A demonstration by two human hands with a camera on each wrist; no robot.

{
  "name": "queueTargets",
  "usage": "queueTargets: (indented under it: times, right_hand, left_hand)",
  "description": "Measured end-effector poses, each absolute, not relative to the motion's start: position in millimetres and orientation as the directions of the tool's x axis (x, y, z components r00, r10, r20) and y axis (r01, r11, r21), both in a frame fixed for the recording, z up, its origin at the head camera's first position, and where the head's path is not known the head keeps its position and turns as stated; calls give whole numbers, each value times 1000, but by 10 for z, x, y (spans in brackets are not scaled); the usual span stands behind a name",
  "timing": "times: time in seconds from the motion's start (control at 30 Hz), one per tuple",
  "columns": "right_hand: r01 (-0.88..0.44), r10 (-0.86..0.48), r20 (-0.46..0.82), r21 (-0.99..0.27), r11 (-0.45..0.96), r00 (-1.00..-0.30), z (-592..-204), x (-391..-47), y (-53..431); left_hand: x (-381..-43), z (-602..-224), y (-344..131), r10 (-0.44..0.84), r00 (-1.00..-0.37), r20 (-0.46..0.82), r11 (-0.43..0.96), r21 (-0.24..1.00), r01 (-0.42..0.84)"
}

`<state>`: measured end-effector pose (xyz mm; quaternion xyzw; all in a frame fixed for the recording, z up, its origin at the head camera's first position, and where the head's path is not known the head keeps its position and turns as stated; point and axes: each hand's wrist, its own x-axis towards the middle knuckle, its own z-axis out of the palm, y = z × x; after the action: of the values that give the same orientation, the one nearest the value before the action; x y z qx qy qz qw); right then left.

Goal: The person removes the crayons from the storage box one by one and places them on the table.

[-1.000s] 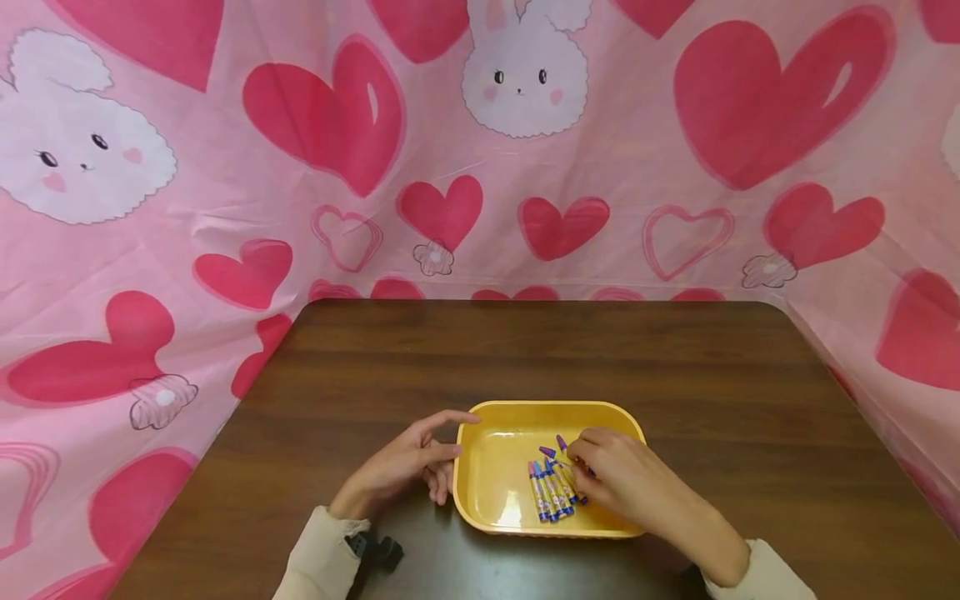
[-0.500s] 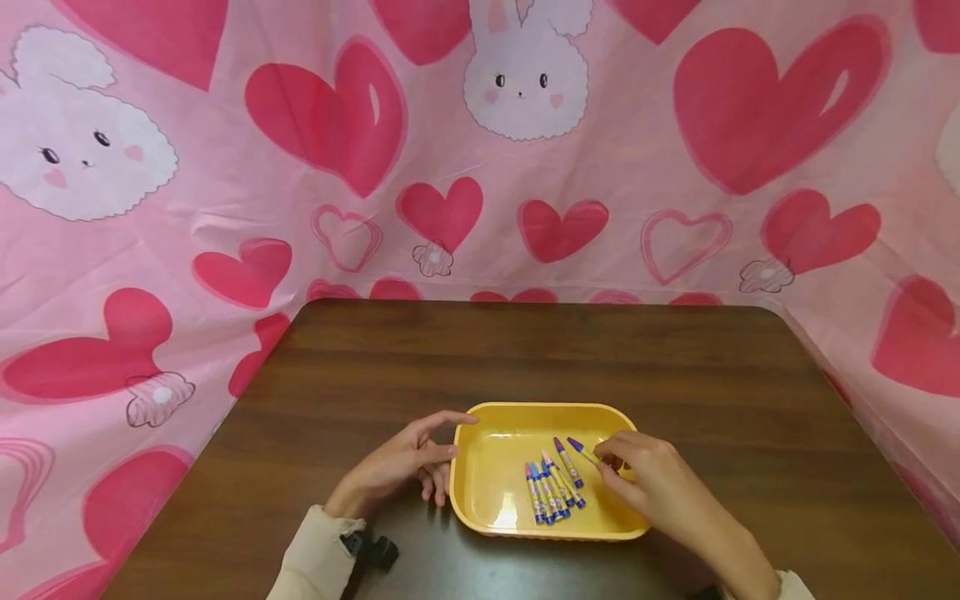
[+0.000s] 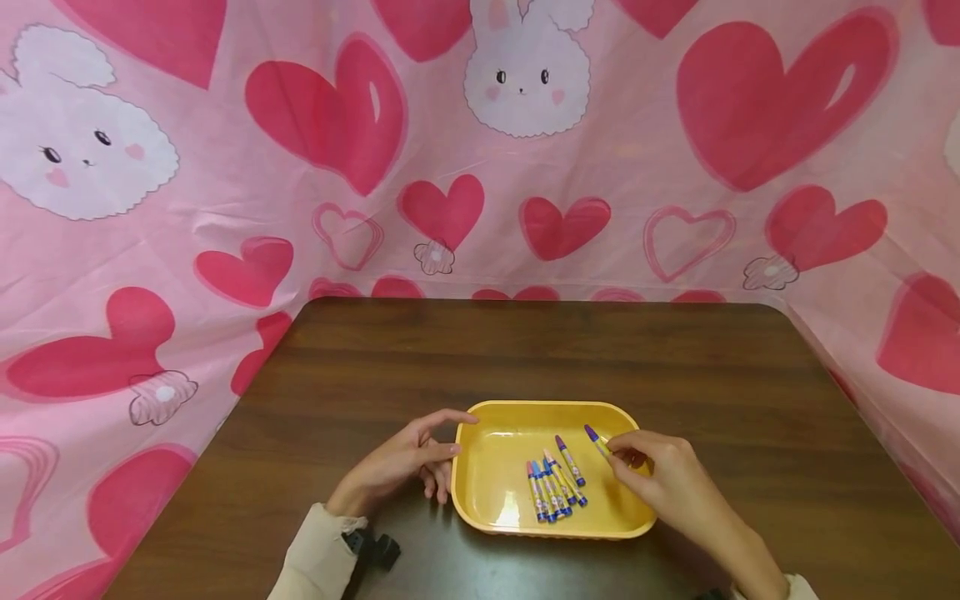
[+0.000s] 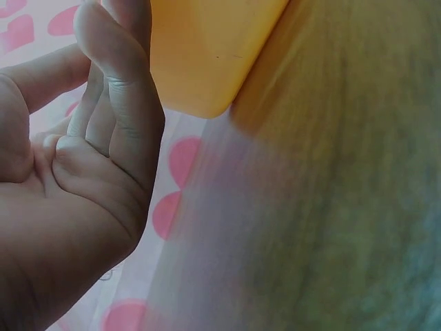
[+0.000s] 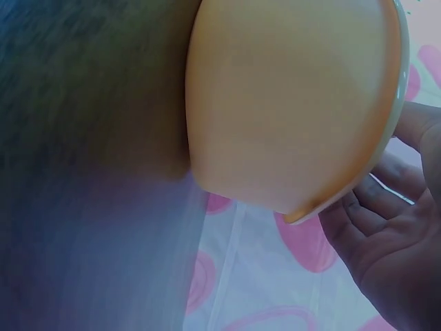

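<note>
A yellow tray [image 3: 491, 527] lies on the table with several crayons [image 3: 549, 492] side by side in its middle, their wrappers yellow and blue. Just right of that row lies a loose purple crayon [image 3: 570, 461]. Between thumb and fingers, my right hand [image 3: 667, 479] pinches another purple crayon [image 3: 596, 439] over the tray's right part, its tip pointing up and left. Extended fingers of my left hand [image 3: 408, 458] touch the tray's left rim. In the right wrist view the tray wall [image 5: 289, 103] hides the held crayon and some fingertips.
The dark wooden table [image 3: 525, 350] extends behind the tray and to both sides. A pink cloth [image 3: 622, 167] with hearts and rabbits hangs behind the table's back edge and along both sides.
My right hand has drawn a purple crayon away from the others, toward the tray's right side. The other purple crayon now lies uncovered. My left hand stays at the rim.
</note>
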<state>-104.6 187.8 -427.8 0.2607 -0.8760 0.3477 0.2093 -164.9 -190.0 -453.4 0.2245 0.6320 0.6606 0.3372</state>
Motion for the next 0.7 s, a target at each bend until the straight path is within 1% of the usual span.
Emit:
queueTargets:
  times: [0.17, 0.4, 0.7]
  right_hand:
    - [-581, -277, 546, -524, 623, -790, -4269, -1037, 1893]
    - [-556, -230, 546, -561, 613, -805, -4248, -1030, 1912]
    - [-486, -149, 508, -636, 599, -848, -4193, -1036, 2016]
  left_hand:
    - [-1658, -4543, -1896, 727, -670, -153, 41, 983, -180]
    - [-1664, -4547, -1894, 732, -667, -139, 26, 984, -176]
    - [-1661, -4542, -1894, 731, -669, -136, 23, 984, -175]
